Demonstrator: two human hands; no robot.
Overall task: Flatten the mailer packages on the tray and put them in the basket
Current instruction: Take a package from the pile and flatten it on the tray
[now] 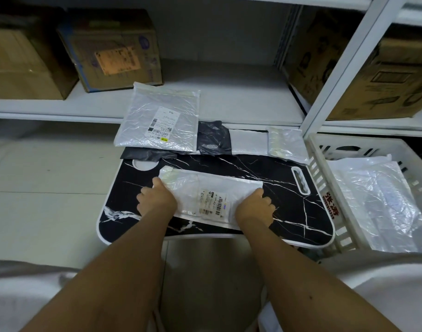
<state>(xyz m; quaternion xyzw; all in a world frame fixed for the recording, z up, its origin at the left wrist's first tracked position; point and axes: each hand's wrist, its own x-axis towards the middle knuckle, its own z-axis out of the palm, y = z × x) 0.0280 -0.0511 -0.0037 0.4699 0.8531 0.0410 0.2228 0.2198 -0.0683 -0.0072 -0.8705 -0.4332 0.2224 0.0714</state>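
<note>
On the tray (pixel 289 188), both hands' fingers grip a mailer (pixel 205 192); basket (pixel 325 168) holds mailers.

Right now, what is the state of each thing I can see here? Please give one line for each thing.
white mailer: flat on the tray, held at both ends
left hand: grips the mailer's left end
right hand: grips its right end
tray: on the floor, mailers stacked along its far edge
large silver mailer: on that pile, label up
black mailer: crumpled
basket: holds flattened mailers
</note>
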